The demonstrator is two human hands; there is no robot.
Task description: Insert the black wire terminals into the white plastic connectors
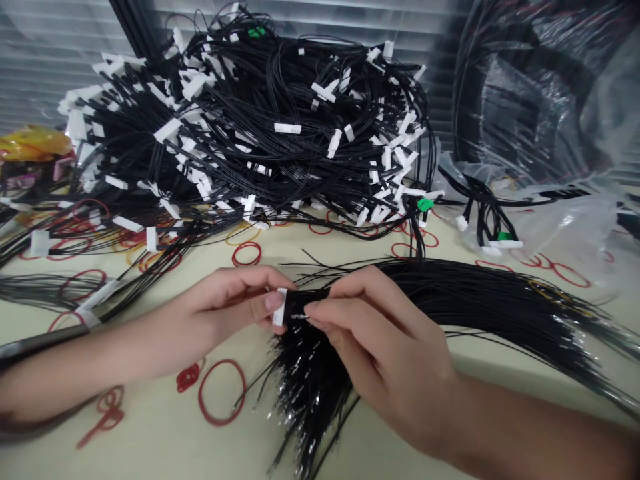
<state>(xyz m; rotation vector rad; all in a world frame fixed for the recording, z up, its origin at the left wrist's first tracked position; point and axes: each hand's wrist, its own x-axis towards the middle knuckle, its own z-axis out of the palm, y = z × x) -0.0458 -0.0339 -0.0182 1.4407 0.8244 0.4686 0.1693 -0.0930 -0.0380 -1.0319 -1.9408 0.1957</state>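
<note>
Between thumb and fingers, my left hand [240, 307] pinches a white connector housing [280, 308] with black wires running from its right side. Just right of it, my right hand [385, 353] is closed in a pinch on a black wire with a shiny metal terminal [300, 316] at its tip. That tip points left, a short way from the housing. Below both hands a thick bundle of loose black wires [320, 373] fans out on the table, metal terminals showing at its ends. More of the wires stretch to the right behind my right hand.
A large heap of black cables [300, 100] with white connectors stands at the back. Red rubber bands [223, 392] lie scattered on the pale table [175, 447]. Clear plastic bags [540, 120] fill the back right, and a yellow bag [35, 143] lies at the far left.
</note>
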